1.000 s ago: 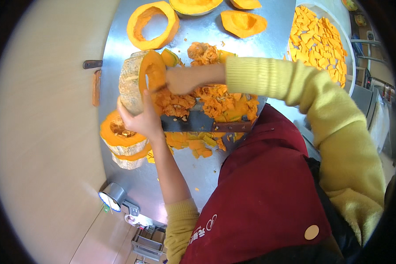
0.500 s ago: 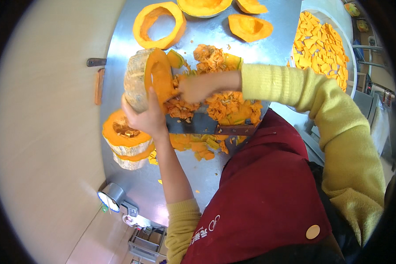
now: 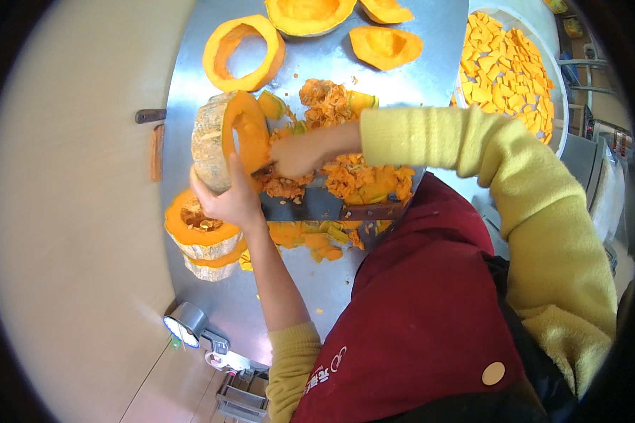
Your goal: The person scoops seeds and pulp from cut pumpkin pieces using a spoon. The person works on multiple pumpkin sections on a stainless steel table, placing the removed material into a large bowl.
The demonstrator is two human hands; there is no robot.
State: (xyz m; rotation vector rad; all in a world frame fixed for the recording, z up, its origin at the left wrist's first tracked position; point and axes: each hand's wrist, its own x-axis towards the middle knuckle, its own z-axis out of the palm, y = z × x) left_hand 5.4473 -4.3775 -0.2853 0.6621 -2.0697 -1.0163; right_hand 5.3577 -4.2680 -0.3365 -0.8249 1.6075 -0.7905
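Note:
My left hand [image 3: 227,201] grips a thick hollow pumpkin ring [image 3: 209,141] from its near side, holding it up on edge with the cut opening turned right. Against the lower inner edge of that opening is my right hand [image 3: 296,154], curled and blurred by motion; anything inside its fingers is hidden. Stringy pumpkin pulp with seeds [image 3: 324,99] lies in heaps around the right hand. Below them rests a broad knife [image 3: 370,211] with a dark blade and brown handle, partly under the pulp.
Stacked pumpkin pieces [image 3: 215,236] stand near left on the metal table [image 3: 310,60]. A cleaned pumpkin ring [image 3: 271,53] and hollowed pieces [image 3: 386,48] lie at the back. Right of the table is a round tub of orange chunks [image 3: 511,70]. Peelings [image 3: 307,236] and a lamp [image 3: 185,324] are nearer.
The whole view has shifted slightly, carrying the table's things a little left and down. My left hand still grips the pumpkin ring, and my right hand has moved slightly at its inner edge.

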